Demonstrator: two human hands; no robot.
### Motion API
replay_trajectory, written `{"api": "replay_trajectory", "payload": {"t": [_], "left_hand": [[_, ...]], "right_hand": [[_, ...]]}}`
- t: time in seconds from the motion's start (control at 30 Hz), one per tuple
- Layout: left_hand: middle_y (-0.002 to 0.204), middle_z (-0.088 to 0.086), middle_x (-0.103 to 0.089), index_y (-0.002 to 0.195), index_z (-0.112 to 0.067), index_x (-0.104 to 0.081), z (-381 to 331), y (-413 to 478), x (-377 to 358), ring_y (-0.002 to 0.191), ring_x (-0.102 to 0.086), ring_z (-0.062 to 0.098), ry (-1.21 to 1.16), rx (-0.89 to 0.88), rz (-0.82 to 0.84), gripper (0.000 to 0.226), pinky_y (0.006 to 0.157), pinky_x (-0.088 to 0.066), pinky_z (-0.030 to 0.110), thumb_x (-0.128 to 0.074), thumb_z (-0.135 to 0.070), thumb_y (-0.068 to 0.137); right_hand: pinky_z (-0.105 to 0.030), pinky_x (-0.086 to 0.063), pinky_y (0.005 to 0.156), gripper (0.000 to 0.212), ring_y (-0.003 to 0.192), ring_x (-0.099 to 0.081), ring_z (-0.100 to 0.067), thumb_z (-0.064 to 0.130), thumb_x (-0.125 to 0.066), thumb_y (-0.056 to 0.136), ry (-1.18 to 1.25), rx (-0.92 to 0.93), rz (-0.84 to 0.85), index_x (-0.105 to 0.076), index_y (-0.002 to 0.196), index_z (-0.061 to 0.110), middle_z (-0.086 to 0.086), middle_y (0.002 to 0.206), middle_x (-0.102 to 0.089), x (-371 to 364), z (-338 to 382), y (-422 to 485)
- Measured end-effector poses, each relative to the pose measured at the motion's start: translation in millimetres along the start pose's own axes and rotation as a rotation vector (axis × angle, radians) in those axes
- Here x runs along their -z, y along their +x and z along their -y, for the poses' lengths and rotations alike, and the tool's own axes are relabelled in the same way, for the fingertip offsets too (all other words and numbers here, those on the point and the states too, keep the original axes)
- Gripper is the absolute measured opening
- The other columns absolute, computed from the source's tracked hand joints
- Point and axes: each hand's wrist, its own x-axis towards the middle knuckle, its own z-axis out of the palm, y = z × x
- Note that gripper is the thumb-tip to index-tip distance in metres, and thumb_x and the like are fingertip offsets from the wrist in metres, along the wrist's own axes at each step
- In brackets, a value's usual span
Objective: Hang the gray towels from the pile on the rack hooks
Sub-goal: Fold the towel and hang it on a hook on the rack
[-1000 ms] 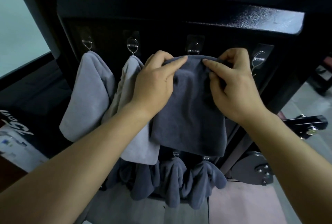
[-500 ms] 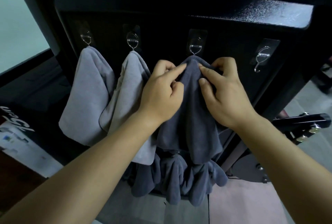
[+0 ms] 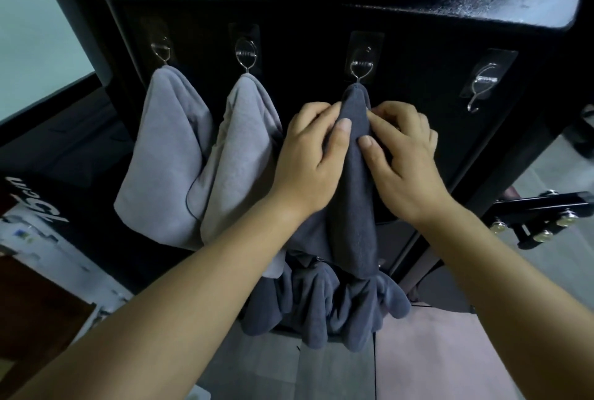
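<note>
dark gray towel (image 3: 353, 200): tip at third hook (image 3: 361, 67) from rack (image 3: 418, 85) left edge, body hanging down | left hand (image 3: 308, 158): fingers curled, pinching towel's left side below hook | right hand (image 3: 405, 158): fingers curled, pinching right side | light gray towels (image 3: 167, 155): on first two hooks

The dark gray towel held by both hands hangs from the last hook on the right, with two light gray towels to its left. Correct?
Not quite. In the head view the dark gray towel hangs from the third hook; the last hook on the right is bare. The left hand and right hand hold it, and two light gray towels hang to its left.
</note>
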Motion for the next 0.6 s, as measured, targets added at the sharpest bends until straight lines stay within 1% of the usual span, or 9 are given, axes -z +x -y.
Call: {"api": "replay_trajectory", "payload": {"t": [0.07,0.13,0.23,0.3,0.4,0.47,0.53,0.57,0.6], "left_hand": [[0.127,-0.001,-0.057,0.132,-0.008,-0.06,0,-1,-3,0.121,-0.056,0.013,-0.103,0.05,-0.02,0.048,0.104,-0.046,0.04,-0.038,-0.037,0.102],[0.128,-0.001,-0.057,0.132,-0.008,-0.06,-1,-3,-5,0.122,-0.056,0.011,-0.183,0.097,-0.036,0.047,0.105,-0.047,0.04,-0.039,-0.036,0.102],[0.132,-0.001,-0.055,0.137,-0.011,-0.057,-1,-4,-4,0.125,-0.053,0.009,-0.186,0.125,0.005,0.044,0.108,-0.045,0.04,-0.042,-0.033,0.103],[0.134,-0.001,-0.052,0.139,-0.014,-0.054,1,-7,-1,0.126,-0.051,0.009,-0.114,0.114,0.035,0.046,0.109,-0.044,0.038,-0.043,-0.037,0.101],[0.137,0.0,-0.045,0.142,-0.016,-0.05,-2,-18,6,0.129,-0.044,0.01,0.005,0.107,0.019,0.052,0.111,-0.041,0.034,-0.049,-0.042,0.096],[0.139,0.005,-0.043,0.141,-0.013,-0.05,-9,-23,12,0.131,-0.042,0.015,0.138,0.001,-0.044,0.052,0.111,-0.04,0.036,-0.055,-0.037,0.095],[0.136,0.011,-0.047,0.135,-0.007,-0.055,-24,-23,17,0.128,-0.046,0.02,0.228,-0.182,-0.113,0.046,0.107,-0.042,0.037,-0.06,-0.028,0.095],[0.132,0.013,-0.05,0.131,-0.005,-0.058,-34,-21,17,0.124,-0.048,0.02,0.206,-0.262,-0.108,0.041,0.105,-0.044,0.036,-0.06,-0.023,0.095],[0.129,0.014,-0.053,0.127,-0.003,-0.06,-43,-18,14,0.12,-0.052,0.02,0.151,-0.322,-0.068,0.037,0.102,-0.046,0.034,-0.059,-0.019,0.094]], "right_hand": [[-0.031,-0.02,0.104,0.042,0.118,-0.03,-0.004,0.039,-0.041,0.102,0.057,-0.015,-0.003,-0.057,0.139,0.024,0.005,0.132,-0.044,-4,0,-1],[-0.027,-0.019,0.104,0.041,0.118,-0.03,-0.004,0.038,-0.042,0.103,0.079,-0.032,0.003,-0.058,0.137,0.025,0.007,0.131,-0.044,-5,1,-2],[-0.019,-0.012,0.105,0.043,0.118,-0.029,0.0,0.043,-0.04,0.102,0.105,-0.075,0.046,-0.054,0.141,0.031,0.013,0.129,-0.038,-1,0,-5],[-0.025,-0.014,0.109,0.047,0.121,-0.029,-0.002,0.048,-0.039,0.101,0.117,-0.104,0.065,-0.05,0.144,0.036,0.014,0.129,-0.035,1,-4,-15],[-0.043,-0.025,0.117,0.05,0.132,-0.03,-0.012,0.051,-0.04,0.099,0.153,-0.123,0.079,-0.047,0.146,0.038,0.009,0.136,-0.033,-1,-12,-40],[-0.046,-0.029,0.118,0.05,0.139,-0.028,-0.016,0.052,-0.043,0.098,0.173,-0.164,0.115,-0.048,0.146,0.036,0.004,0.146,-0.03,-5,-21,-60],[-0.046,-0.033,0.117,0.051,0.144,-0.028,-0.02,0.051,-0.046,0.097,0.166,-0.194,0.133,-0.049,0.145,0.033,0.0,0.152,-0.028,-6,-29,-80],[-0.044,-0.035,0.116,0.05,0.143,-0.032,-0.022,0.049,-0.048,0.097,0.151,-0.203,0.128,-0.051,0.144,0.03,-0.003,0.152,-0.029,-6,-34,-90],[-0.04,-0.037,0.114,0.05,0.141,-0.036,-0.023,0.046,-0.051,0.097,0.129,-0.214,0.118,-0.053,0.142,0.026,-0.005,0.151,-0.031,-5,-38,-101]]}}
